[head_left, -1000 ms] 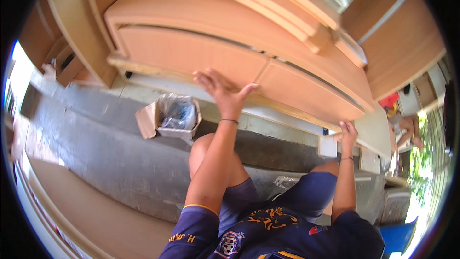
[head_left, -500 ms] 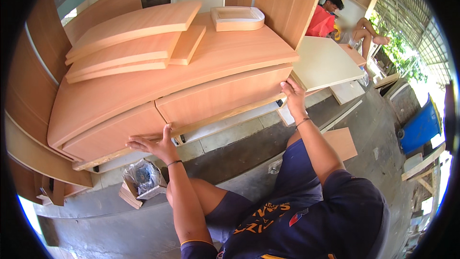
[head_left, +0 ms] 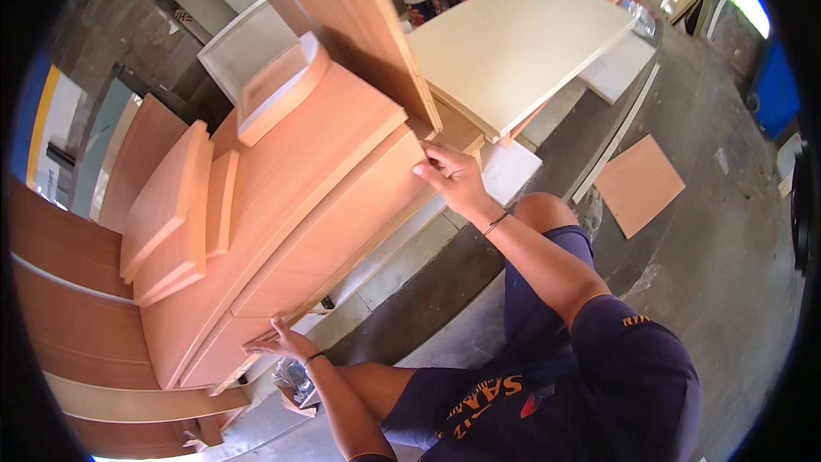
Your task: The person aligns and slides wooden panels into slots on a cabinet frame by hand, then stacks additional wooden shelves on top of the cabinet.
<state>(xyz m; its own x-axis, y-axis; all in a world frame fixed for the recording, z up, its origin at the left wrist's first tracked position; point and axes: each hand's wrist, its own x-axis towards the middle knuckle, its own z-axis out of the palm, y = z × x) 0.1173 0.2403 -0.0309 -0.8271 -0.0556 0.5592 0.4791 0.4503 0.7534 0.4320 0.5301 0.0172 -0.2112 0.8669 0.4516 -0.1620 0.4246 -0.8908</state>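
Observation:
A wood-toned cabinet [head_left: 299, 162] with a curved front lies before me, with two drawer fronts set side by side under its top. My right hand [head_left: 457, 181] grips the right end of the long drawer front [head_left: 333, 214], thumb on its face and fingers round the end. At the lower edge of the shorter drawer front [head_left: 224, 349], my left hand [head_left: 289, 344] rests with thumb and fingers spread apart. Several loose curved boards [head_left: 171, 222] are stacked on the cabinet top, near a small rounded drawer box [head_left: 282, 90].
A tall panel [head_left: 359, 26] stands at the cabinet's right end. Beyond it lies a cream board [head_left: 522, 43]. A loose square board [head_left: 640, 186] is on the floor to the right, and a box with plastic [head_left: 295, 383] sits below my left hand. A blue bin [head_left: 776, 90] stands far right.
The view has turned toward the right, so the cabinet appears tilted and shifted left. Both hands stay at the drawer fronts, the right one still at the right end.

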